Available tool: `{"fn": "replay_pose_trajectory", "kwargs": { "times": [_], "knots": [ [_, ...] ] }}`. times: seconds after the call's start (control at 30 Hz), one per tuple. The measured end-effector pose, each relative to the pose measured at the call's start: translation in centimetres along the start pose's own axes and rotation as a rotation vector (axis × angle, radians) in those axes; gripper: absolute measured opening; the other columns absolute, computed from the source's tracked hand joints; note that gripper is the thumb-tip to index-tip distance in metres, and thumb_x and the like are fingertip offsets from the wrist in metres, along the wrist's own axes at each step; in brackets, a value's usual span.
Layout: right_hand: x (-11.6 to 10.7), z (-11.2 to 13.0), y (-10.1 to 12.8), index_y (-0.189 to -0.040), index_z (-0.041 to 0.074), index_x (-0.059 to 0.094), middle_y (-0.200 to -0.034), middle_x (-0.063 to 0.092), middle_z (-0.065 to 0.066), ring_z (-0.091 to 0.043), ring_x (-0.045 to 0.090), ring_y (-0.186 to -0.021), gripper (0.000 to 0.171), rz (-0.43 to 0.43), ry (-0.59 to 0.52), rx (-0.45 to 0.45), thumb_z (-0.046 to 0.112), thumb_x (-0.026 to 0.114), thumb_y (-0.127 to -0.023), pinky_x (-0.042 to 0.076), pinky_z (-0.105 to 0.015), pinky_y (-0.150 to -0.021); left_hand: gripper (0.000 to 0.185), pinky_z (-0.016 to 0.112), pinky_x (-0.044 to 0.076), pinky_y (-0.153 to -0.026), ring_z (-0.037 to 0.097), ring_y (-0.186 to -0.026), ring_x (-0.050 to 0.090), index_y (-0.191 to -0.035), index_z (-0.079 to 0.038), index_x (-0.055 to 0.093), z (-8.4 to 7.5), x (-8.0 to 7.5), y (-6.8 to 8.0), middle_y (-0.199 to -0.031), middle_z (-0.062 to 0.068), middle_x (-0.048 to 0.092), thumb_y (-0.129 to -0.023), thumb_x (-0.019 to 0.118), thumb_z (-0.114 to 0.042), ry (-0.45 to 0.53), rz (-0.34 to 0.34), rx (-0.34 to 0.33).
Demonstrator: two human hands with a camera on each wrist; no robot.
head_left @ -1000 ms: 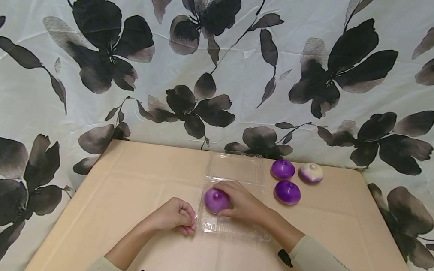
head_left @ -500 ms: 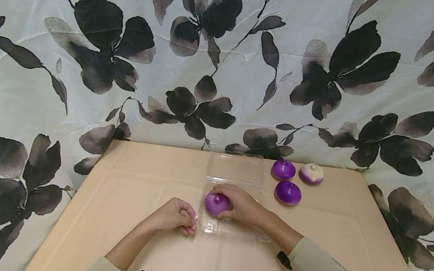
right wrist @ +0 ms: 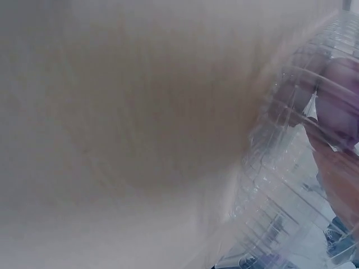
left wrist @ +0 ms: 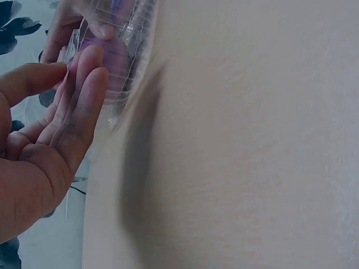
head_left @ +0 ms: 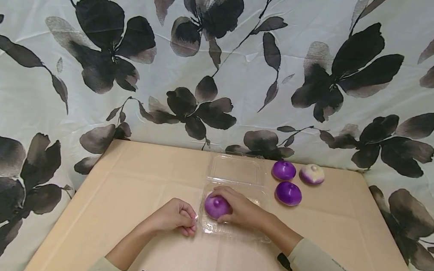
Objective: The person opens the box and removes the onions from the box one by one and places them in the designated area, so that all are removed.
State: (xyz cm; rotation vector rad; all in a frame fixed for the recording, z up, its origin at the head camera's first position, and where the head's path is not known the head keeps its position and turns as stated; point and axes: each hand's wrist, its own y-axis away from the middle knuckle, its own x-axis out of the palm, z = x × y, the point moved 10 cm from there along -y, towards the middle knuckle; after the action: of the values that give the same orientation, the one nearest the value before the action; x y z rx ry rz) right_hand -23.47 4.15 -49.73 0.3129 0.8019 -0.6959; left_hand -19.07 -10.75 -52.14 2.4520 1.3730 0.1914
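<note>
A clear plastic clamshell container (head_left: pixel 228 230) lies with its lid folded back on the tabletop. Inside its near half, a purple onion (head_left: pixel 216 207) is gripped by my right hand (head_left: pixel 239 206), fingers over the far side and thumb at the near side. My left hand (head_left: pixel 179 216) pinches the container's left rim between thumb and fingertips; the left wrist view shows this hand (left wrist: pixel 53 117) close up beside the ribbed wall. Through the clear plastic, the right wrist view gives a partial look at the onion (right wrist: pixel 339 106) and fingers.
Two dark purple onions (head_left: pixel 288 193) sit right of the container's lid, with a white-and-purple one (head_left: pixel 312 174) beside them. The cardboard-coloured tabletop (head_left: pixel 140 176) ends at a floral cloth (head_left: pixel 244 90) hanging behind.
My right hand and the onion in it have shifted slightly toward the near side, lower into the container. The left hand has stayed at the rim.
</note>
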Motion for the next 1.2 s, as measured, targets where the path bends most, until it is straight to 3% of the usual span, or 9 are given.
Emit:
{"fn": "replay_pose_trajectory", "kwargs": {
  "times": [0.3,0.6,0.97,1.2],
  "knots": [
    [0.2,-0.4,0.2,-0.155,0.021,0.041,-0.163,0.037,-0.007,-0.028,0.032,-0.154,0.086,0.011,0.011,0.004,0.028,0.087,-0.083,0.038,-0.05,-0.125,0.008,0.039,0.069,-0.071,0.028,-0.074,0.077,-0.095,0.011,0.065,-0.1,0.1,-0.2,-0.082,0.021,0.076,-0.089,0.061,0.008,-0.005,-0.002,0.001],
    [-0.5,-0.2,0.4,-0.153,0.027,0.043,-0.155,0.043,-0.004,-0.026,0.045,-0.144,0.084,-0.005,0.025,0.018,0.027,0.087,-0.082,0.048,-0.048,-0.117,0.009,0.042,0.069,-0.072,0.03,-0.074,0.077,-0.095,0.011,0.065,-0.4,0.1,-0.4,-0.081,0.02,0.076,-0.088,0.062,0.007,-0.007,-0.007,0.003],
    [-3.3,0.2,1.0,-0.15,0.027,0.047,-0.149,0.049,-0.001,-0.022,0.052,-0.136,0.085,-0.08,-0.008,0.07,0.024,0.091,-0.078,0.053,-0.047,-0.112,0.01,0.042,0.069,-0.074,0.032,-0.077,0.077,-0.096,0.012,0.064,-0.4,0.2,-0.5,-0.083,0.021,0.075,-0.087,0.059,0.009,0.006,-0.005,0.003],
    [-5.6,0.1,2.0,-0.146,0.034,0.051,-0.147,0.053,0.004,-0.021,0.052,-0.137,0.081,-0.156,-0.038,0.074,0.021,0.091,-0.077,0.05,-0.048,-0.114,0.011,0.044,0.068,-0.075,0.03,-0.077,0.077,-0.096,0.012,0.064,-0.5,0.3,-0.5,-0.084,0.022,0.075,-0.087,0.059,0.008,0.002,-0.01,-0.001]
  ]
}}
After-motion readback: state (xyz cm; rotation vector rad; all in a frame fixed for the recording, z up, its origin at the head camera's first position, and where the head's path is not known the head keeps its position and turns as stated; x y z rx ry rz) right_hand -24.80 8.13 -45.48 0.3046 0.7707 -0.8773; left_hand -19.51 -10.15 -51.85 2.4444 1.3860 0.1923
